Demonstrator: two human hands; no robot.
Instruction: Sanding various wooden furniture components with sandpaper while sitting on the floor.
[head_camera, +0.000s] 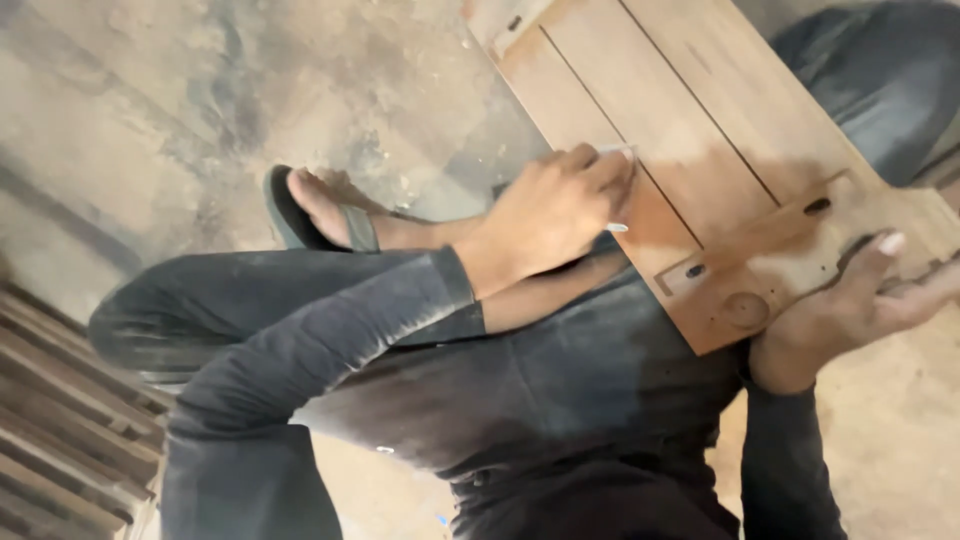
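wooden panel: a flat, light-brown wooden panel (690, 130) with long grooves and small dark slots lies tilted across the person's lap, running from the top middle of the view down to the right
left hand: the left hand (555, 210) rests on the left edge of the panel, near its middle; the fingers are curled together and pinch a thin white stick-like thing (618, 150) against the wood – what it is i cannot tell
right hand: the right hand (850, 305) holds the near right corner of the panel from below, thumb on top beside a dark slot, the other fingers stretched along the underside – only partly seen
round mark: a shallow round recess (745, 310) sits in the panel's near corner, just left of the right hand
clothing: dark grey long sleeves and trousers (330, 330), dusty, fill the near part of the view
foot: a bare foot in a dark flip-flop sandal (315, 210) rests left of the left hand
floor: a stained, dusty concrete floor (150, 100) lies beyond
planks: stacked wooden planks (60, 430) lie at the near left
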